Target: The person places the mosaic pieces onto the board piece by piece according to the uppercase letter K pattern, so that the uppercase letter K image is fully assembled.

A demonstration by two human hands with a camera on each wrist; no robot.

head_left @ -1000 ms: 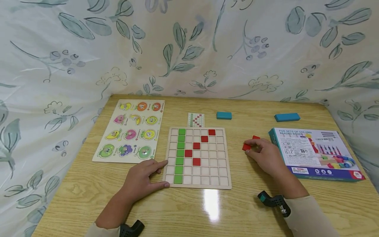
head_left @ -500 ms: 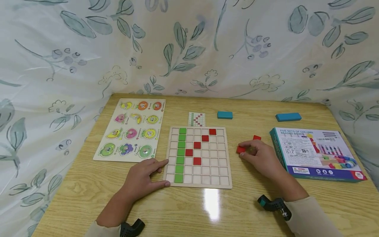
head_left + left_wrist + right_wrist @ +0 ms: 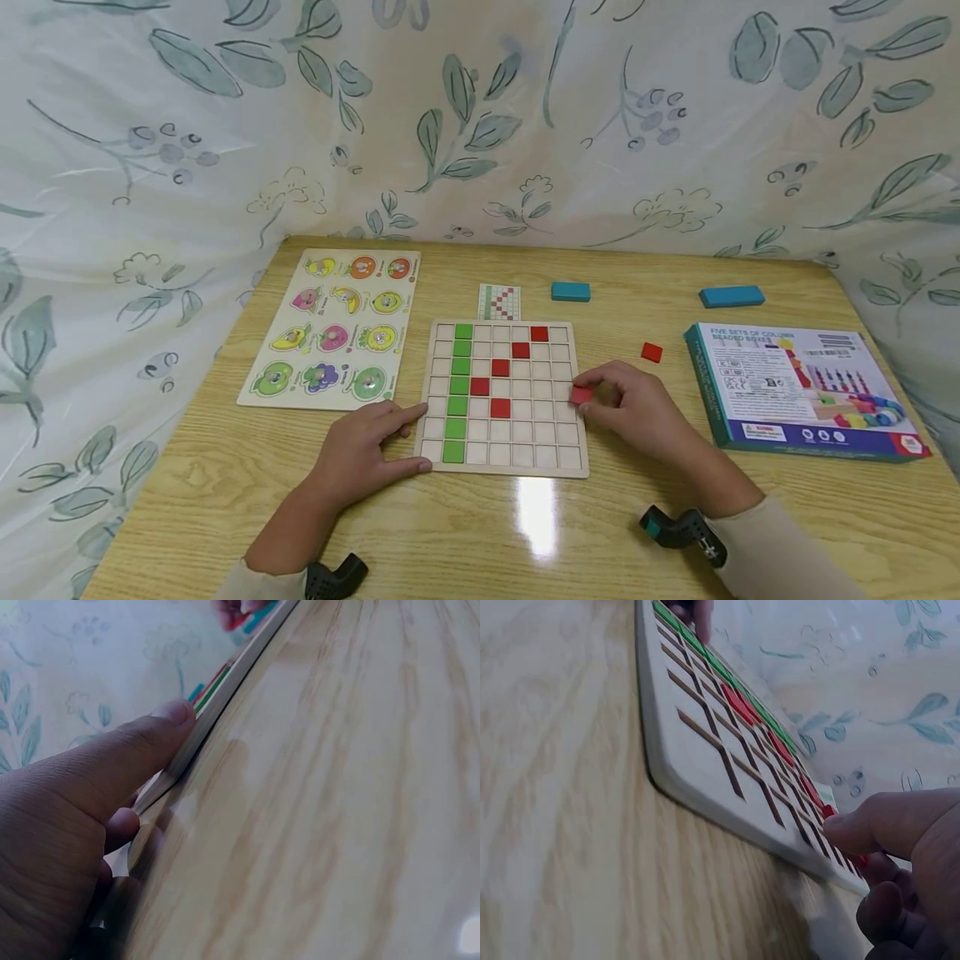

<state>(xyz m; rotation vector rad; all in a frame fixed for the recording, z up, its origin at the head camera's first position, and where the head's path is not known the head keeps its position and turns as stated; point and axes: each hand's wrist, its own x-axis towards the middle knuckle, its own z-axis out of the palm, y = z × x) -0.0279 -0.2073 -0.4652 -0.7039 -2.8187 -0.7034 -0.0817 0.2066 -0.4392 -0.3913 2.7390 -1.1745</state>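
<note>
A wooden grid board [image 3: 543, 414] lies mid-table, with a column of green square tiles [image 3: 455, 406] and several red square tiles [image 3: 500, 408] in its cells. My right hand [image 3: 637, 410] pinches one red tile [image 3: 580, 395] between thumb and fingertips at the board's right edge; in the right wrist view, the thumb [image 3: 862, 825] mostly hides that tile. My left hand [image 3: 360, 454] rests at the board's left edge, forefinger and thumb stretched out against it. In the left wrist view, the left thumb [image 3: 161, 727] touches the board's rim [image 3: 217, 712].
A small pattern card [image 3: 499, 302] lies behind the board. One loose red tile [image 3: 652, 352] sits to the right, near a boxed toy set [image 3: 810, 387]. Two blue blocks [image 3: 571, 292] are farther back. A fruit puzzle board [image 3: 330, 329] lies at left.
My right hand has carried the red tile leftward from the area by the box to the grid board's right edge, uncovering the other loose red tile. The left hand stays put.
</note>
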